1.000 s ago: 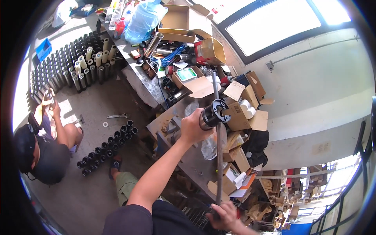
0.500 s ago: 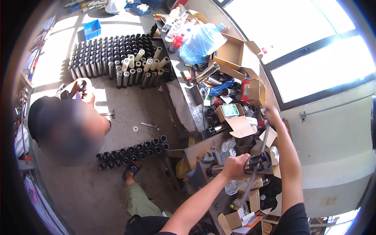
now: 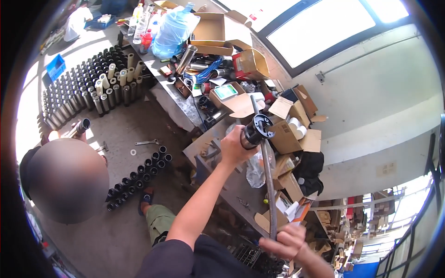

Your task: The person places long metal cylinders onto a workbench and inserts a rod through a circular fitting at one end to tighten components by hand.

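My left hand (image 3: 235, 147) is wrapped round a metal cylinder just below its black notched collar (image 3: 257, 129); the rest of the cylinder is hidden by the hand and forearm. A long grey metal bar (image 3: 270, 190) crosses at the collar, one end above it and the longer part toward me. Whether it runs through the collar or behind it, I cannot tell. My right hand (image 3: 288, 242), slightly blurred, has its fingers curled at the bar's near end. Beneath my left hand lies the cluttered workbench, with a clear plastic bag (image 3: 256, 171) close by.
A co-worker (image 3: 65, 180) at the left holds a metal tube (image 3: 79, 128). Rows of tubes (image 3: 92, 78) stand on the floor behind, black rings (image 3: 139, 176) nearer. A wrench (image 3: 147, 142) lies between. Cardboard boxes (image 3: 282, 136) and bottles (image 3: 139, 28) crowd the bench beside the window wall.
My right hand has gone from the bar's far end to its near end. The bar has turned steeper. My view has swung right, and the co-worker's tube now shows more plainly.
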Demonstrator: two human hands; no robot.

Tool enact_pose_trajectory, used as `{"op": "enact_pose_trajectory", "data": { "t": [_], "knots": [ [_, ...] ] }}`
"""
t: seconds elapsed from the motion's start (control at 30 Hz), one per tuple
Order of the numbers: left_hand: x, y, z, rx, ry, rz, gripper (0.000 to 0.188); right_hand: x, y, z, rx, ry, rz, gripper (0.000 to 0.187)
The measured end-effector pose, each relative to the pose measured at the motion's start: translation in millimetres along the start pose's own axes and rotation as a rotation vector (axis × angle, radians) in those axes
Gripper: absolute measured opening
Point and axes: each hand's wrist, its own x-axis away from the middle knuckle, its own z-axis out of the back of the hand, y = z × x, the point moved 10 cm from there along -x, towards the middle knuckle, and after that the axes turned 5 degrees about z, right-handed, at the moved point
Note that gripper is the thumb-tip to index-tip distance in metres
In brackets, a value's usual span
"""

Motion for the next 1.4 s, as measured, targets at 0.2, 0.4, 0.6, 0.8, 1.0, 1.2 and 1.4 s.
{"op": "enact_pose_trajectory", "data": {
  "t": [0.2, 0.4, 0.6, 0.8, 1.0, 1.2, 1.4],
  "knots": [
    [10, -6, -5, -0.013, 0.041, 0.091, 0.045, -190, -28, -70, -0.137, -0.031, 0.638, 0.017],
    [5, -13, 2, 0.004, 0.024, -0.074, 0.054, -333, 424, -207, 0.401, -0.687, -0.403, 0.046],
    [12, -13, -5, -0.013, 0.035, -0.164, 0.046, 133, 538, -132, -0.387, -0.937, -0.943, 0.026],
    [1, -2, 10, -0.073, 0.114, -0.171, 0.055, 292, 146, -126, -0.391, 0.224, -1.636, 0.050],
    [-10, 28, 11, -0.242, -0.195, -0.205, 0.073, 158, 115, -97, -1.048, -0.017, -1.457, 0.052],
    [31, -31, 297, -0.182, -0.101, 0.291, 0.017, 61, 21, -211, -1.671, 0.531, -1.434, 0.045],
    [38, 106, 294, -0.561, -0.033, 0.141, 0.031, -202, 96, -320, -1.432, 0.969, -1.301, 0.034]
  ]
}}
